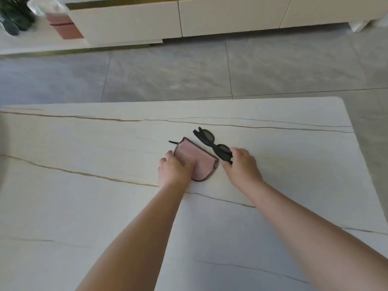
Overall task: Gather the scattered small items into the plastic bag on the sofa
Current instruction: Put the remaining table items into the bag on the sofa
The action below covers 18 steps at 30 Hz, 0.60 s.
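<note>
head: hands [175, 169] grip pouch [197, 162] (sunglasses [212, 143] too)

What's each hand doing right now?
Left hand: closed on the pink pouch, on the table.
Right hand: gripping one end of the black sunglasses.

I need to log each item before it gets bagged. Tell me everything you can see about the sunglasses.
The sunglasses are black, with a thick glossy frame that looks like plastic and dark oval lenses. They lie on the pale veined table, running diagonally, temples seemingly folded. The right hand grips the nearer lens end with its fingertips. The pink zip pouch lies close beside them under the left hand; whether they touch is unclear.
</note>
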Available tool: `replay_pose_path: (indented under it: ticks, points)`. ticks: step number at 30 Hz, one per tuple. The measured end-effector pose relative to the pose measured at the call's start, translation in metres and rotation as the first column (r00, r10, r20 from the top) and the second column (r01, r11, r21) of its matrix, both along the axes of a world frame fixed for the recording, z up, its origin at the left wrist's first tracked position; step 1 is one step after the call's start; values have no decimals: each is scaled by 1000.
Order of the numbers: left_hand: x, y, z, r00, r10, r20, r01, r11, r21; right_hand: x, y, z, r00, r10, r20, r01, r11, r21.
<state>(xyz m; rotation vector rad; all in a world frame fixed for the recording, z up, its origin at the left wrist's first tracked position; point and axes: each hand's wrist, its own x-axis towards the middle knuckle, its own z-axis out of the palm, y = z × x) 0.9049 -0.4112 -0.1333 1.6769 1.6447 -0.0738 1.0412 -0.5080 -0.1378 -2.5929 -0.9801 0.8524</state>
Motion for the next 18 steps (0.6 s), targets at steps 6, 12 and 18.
replay_pose_path:
  ticks: [6, 12, 18]
  points:
    - [1, -2, -25, 999, 48, -19, -47, 997, 61, 1, 13, -23, 989, 27, 148, -35, 998, 53]
    - [-17, -16, -30, 972, 223, 69, -218, 973, -73, -1, -21, -22, 990, -43, 138, 40, 999, 24]
    - [-25, -32, -17, 919, 371, 133, -350, 923, -158, -1, -70, -5, 990, -139, 2, 139, 990, -16]
